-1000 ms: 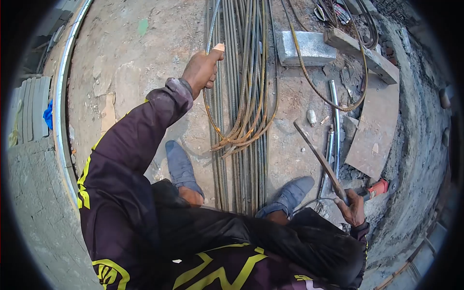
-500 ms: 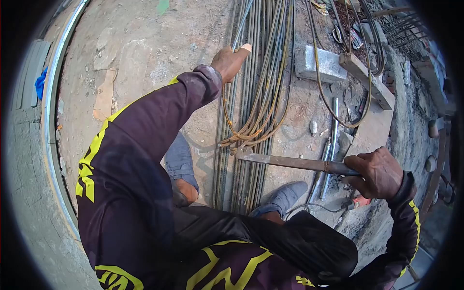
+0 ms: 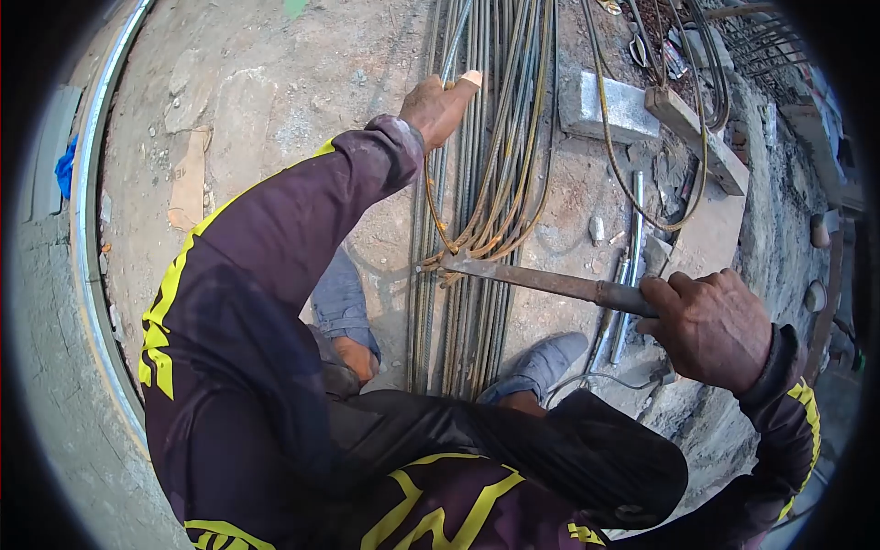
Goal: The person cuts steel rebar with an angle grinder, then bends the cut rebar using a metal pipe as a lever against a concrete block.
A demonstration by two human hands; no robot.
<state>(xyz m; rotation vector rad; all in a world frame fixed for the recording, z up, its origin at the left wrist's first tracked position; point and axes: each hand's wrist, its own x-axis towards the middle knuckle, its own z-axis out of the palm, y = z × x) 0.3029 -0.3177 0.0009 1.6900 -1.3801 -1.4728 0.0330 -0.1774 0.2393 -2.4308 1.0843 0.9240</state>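
Observation:
My right hand point(image 3: 708, 328) is closed around the handle of a long metal bar tool point(image 3: 541, 278). The tool's hooked far end lies against the bent ends of the steel rods point(image 3: 500, 215), above the bundle of straight rebar point(image 3: 458, 339) between my feet. Up at the left edge of the bundle is my left hand point(image 3: 438, 110), its fingers curled round a rod, with something pale on one fingertip. Part of its grip is hidden from view.
A grey block point(image 3: 609, 108) and a wooden piece point(image 3: 698, 142) sit right of the bundle. Near them are a looped rod, metal tubes point(image 3: 632, 261) and a cable. A long metal edge point(image 3: 89, 229) curves along the left.
My right hand has moved slightly, and the tool's head has shifted left and up over the bent rod ends. My left hand has barely moved.

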